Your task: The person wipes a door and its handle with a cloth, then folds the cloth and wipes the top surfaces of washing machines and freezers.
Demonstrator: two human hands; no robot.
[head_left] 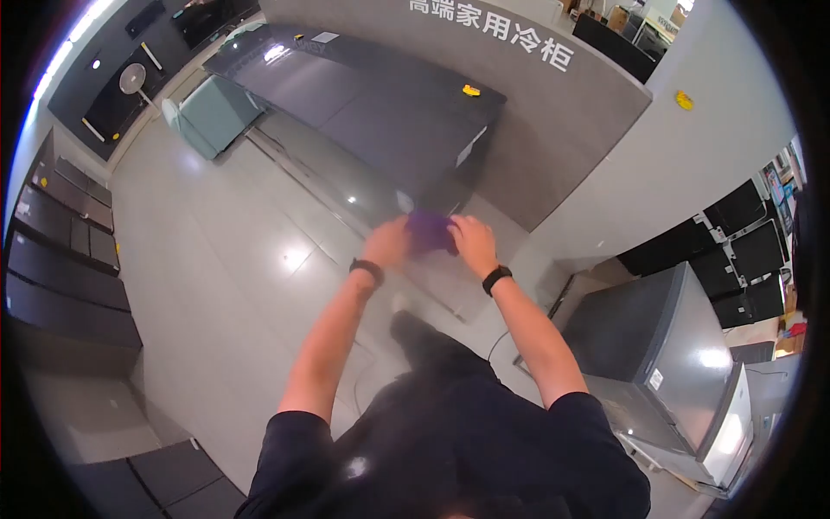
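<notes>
A purple cloth [430,232] is stretched between my two hands in front of my body. My left hand [389,243] is closed on its left side, somewhat smeared by motion. On the right side, the fingers of my right hand [475,246] grip the cloth's edge. Just beyond the cloth is the near end of a long dark glossy counter [372,125]. I cannot tell whether the cloth touches it. Each wrist wears a dark band.
A grey wall [553,112] with white lettering runs behind the counter. At the right stands a silver-grey fridge [618,324]. A pale green armchair [212,117] and a white fan [133,79] are at the far left. Dark cabinets [69,277] line the left side of the tiled floor [199,251].
</notes>
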